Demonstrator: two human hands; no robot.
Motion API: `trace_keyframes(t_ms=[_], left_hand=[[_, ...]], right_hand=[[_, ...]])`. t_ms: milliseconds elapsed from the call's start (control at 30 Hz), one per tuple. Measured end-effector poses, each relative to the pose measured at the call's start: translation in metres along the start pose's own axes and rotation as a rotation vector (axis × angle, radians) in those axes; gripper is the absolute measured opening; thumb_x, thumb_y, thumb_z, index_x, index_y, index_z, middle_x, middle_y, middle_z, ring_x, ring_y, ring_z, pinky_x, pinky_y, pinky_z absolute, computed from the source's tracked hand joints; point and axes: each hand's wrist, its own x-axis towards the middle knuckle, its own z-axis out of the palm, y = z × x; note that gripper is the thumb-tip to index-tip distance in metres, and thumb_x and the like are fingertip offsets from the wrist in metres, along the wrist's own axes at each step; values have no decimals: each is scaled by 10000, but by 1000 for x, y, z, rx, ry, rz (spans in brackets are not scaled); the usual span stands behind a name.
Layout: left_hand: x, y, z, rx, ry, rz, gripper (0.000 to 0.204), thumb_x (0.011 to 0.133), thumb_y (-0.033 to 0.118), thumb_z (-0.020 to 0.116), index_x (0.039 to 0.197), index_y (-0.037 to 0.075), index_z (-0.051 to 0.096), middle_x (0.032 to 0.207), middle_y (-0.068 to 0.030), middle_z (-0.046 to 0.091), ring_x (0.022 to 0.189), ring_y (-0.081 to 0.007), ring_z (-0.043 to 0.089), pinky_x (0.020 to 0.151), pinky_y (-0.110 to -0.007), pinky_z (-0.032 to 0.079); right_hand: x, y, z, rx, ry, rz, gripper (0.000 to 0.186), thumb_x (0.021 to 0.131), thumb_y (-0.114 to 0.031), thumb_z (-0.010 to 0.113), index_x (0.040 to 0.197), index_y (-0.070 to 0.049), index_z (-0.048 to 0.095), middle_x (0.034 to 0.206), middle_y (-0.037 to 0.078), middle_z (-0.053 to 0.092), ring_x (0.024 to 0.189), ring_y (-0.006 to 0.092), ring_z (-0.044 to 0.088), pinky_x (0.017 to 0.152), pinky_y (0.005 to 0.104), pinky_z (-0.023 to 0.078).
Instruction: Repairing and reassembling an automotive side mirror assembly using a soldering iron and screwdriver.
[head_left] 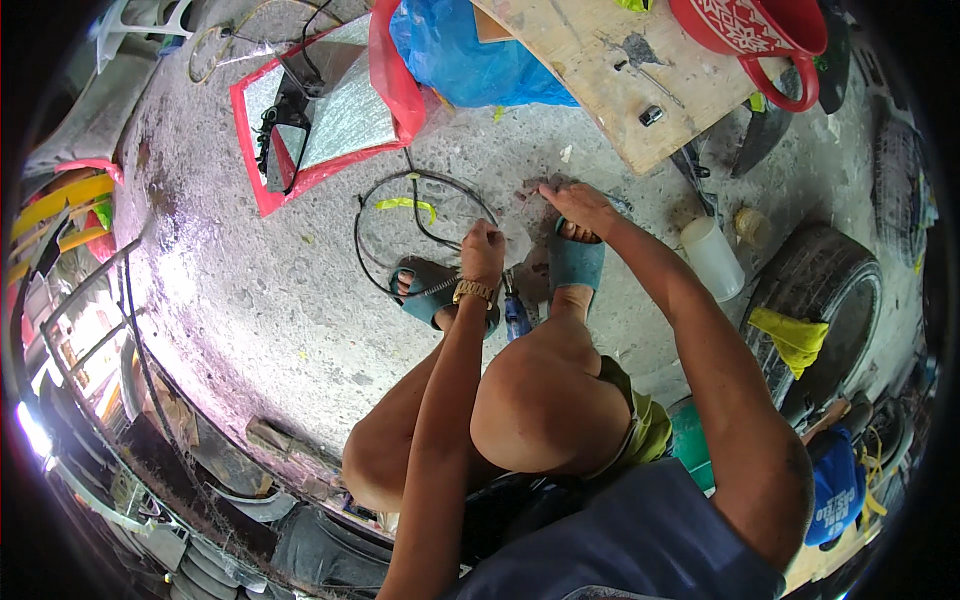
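My left hand [483, 252], with a gold-coloured watch at the wrist, is closed in a pinch over the floor. What it grips is too small to tell; a whitish translucent patch shows beside it. A coiled black cable [362, 222] lies on the concrete, one part running up to this hand. To the right, my right hand [582, 207] reaches low above my sandalled foot. Its fingers are stretched toward small dark reddish debris [528, 190], and nothing shows in them. A blue-handled tool [516, 317] stands between my feet, its kind unclear.
A red-edged silvery sheet [345, 110] carries black parts. A blue plastic bag [455, 55] lies beside a wooden board [600, 75] bearing a red mug [745, 30] and small tools. On the right are a translucent container [712, 262] and a tire [805, 265]; a metal frame [95, 270] stands left.
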Motion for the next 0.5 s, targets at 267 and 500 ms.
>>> trace_keyframes(t_ms=[267, 500], left_hand=[[3, -2, 5, 23, -1, -65, 88, 795, 51, 624, 851, 12, 569, 786, -184, 643, 772, -372, 643, 696, -425, 505], [4, 5, 18, -49, -43, -12, 94, 840, 38, 614, 909, -13, 575, 788, -172, 667, 760, -325, 677, 677, -381, 517]], right_hand=[[-17, -37, -38, 486, 154, 106, 339, 892, -117, 553, 1212, -102, 440, 747, 148, 638, 697, 359, 639, 590, 461, 476], [-27, -86, -57, 498, 100, -58, 332, 846, -91, 588, 1130, -67, 419, 737, 142, 639, 704, 375, 637, 590, 467, 474]])
